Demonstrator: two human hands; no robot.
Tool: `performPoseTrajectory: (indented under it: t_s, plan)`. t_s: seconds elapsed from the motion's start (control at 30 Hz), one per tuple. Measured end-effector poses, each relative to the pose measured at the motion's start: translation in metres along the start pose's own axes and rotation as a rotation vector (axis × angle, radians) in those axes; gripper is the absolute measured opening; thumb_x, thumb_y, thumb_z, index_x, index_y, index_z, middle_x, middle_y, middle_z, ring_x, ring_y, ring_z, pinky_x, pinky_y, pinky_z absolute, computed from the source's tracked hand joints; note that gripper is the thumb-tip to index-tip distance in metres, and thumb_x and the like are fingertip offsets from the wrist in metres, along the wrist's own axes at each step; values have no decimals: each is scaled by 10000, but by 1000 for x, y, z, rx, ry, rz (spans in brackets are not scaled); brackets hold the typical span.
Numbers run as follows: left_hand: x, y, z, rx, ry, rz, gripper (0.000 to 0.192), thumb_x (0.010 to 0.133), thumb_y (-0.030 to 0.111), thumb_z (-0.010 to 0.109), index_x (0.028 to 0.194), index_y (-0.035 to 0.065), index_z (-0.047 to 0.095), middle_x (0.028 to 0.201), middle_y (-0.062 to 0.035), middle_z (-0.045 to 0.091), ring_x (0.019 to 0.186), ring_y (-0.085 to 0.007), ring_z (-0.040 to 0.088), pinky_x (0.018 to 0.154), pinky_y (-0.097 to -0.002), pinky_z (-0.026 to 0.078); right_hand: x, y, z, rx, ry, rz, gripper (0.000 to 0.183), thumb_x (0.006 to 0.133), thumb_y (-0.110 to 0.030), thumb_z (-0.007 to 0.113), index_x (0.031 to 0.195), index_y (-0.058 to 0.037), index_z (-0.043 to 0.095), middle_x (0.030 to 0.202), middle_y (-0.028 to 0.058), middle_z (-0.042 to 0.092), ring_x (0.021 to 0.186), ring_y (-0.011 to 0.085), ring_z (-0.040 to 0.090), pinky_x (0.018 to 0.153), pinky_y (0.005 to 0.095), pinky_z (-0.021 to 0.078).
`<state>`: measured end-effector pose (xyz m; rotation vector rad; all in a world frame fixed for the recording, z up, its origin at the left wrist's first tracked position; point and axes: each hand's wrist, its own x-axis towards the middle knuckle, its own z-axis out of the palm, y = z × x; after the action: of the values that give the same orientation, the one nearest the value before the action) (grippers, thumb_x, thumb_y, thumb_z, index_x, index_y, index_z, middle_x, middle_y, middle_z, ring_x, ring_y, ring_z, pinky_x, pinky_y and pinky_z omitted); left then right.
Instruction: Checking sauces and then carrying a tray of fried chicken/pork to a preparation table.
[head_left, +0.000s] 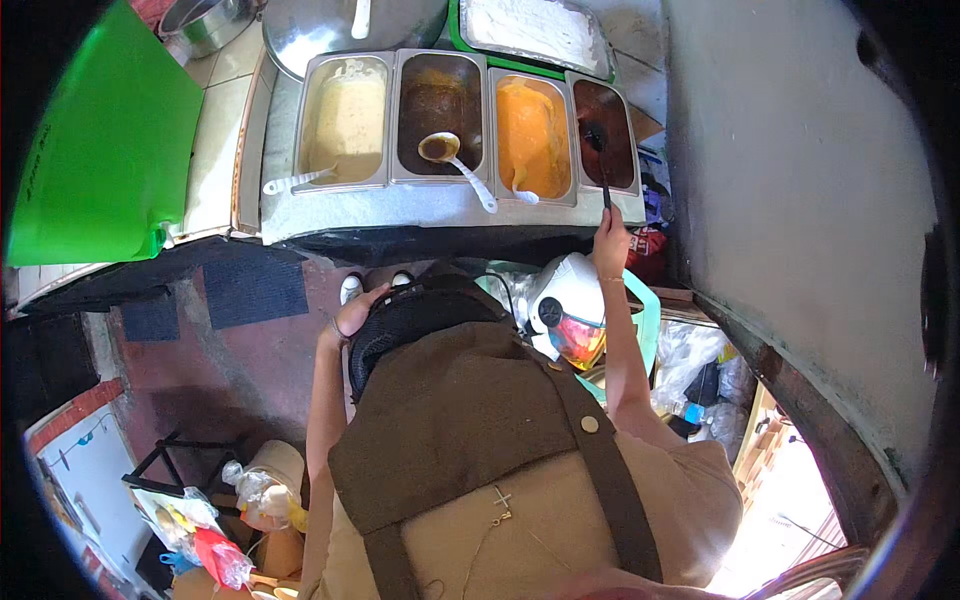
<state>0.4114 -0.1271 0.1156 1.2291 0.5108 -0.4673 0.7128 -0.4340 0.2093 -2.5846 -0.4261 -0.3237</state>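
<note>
My right hand (613, 244) grips the thin black handle of a utensil (606, 191). Its dark head dips into reddish-brown sauce in the rightmost steel food pan (632, 161). At my waist, my left hand (360, 311) rests against a black mesh-covered item (367, 352); its fingertips are partly hidden. Left of the dark sauce stands a pan of orange sauce (529, 120) with a white-handled spoon (525, 196) in it. Farther left, a ladle (472, 184) lies across a pan of brown sauce (439, 97). A pan of cream-coloured sauce (349, 112) holds another white-handled spoon (300, 181).
Behind the pans are a large metal lid (315, 34) and a tray of white powder (529, 34). A green panel (105, 150) stands left. A white appliance (574, 289) sits below my right forearm. The grey wall (787, 165) bounds the right side.
</note>
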Motion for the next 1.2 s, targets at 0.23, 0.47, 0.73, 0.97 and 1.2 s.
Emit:
performPoseTrajectory:
  t_s: [0.23,0.47,0.73,0.97,1.2]
  plan:
    - [-17,32,17,8,96,66,386,867,252,342,1084,-39,471,1057,-60,511,949,-119,457,861,-202,303,74,4,-7,-244,-4,-252,225,813,-212,430,950,-77,547,698,181,563,640,338,553,540,413,439]
    - [-21,37,21,-196,98,-95,389,870,265,342,1067,-36,490,995,-50,542,897,-112,481,834,-193,323,120,28,-11,-499,-202,-361,245,793,-258,446,950,-115,568,724,153,575,662,318,559,568,407,452]
    - [-9,15,12,-172,77,31,375,853,319,399,988,-3,536,953,-29,532,836,-101,467,773,-197,350,99,43,-19,-190,-323,-203,270,792,-255,453,849,-31,592,677,167,584,619,298,576,542,366,446]
    - [-8,6,7,-136,72,-102,373,858,302,384,1022,-5,518,992,-43,533,889,-113,473,803,-200,339,91,14,-50,569,-584,870,227,823,-259,422,654,-109,403,460,-53,305,353,51,269,322,209,197]
    - [-11,11,10,-34,104,105,385,857,305,383,1037,-12,506,983,-42,530,880,-106,468,801,-204,339,57,37,-24,1363,-438,980,274,856,-274,347,633,-116,339,476,-49,244,346,56,197,328,204,147]
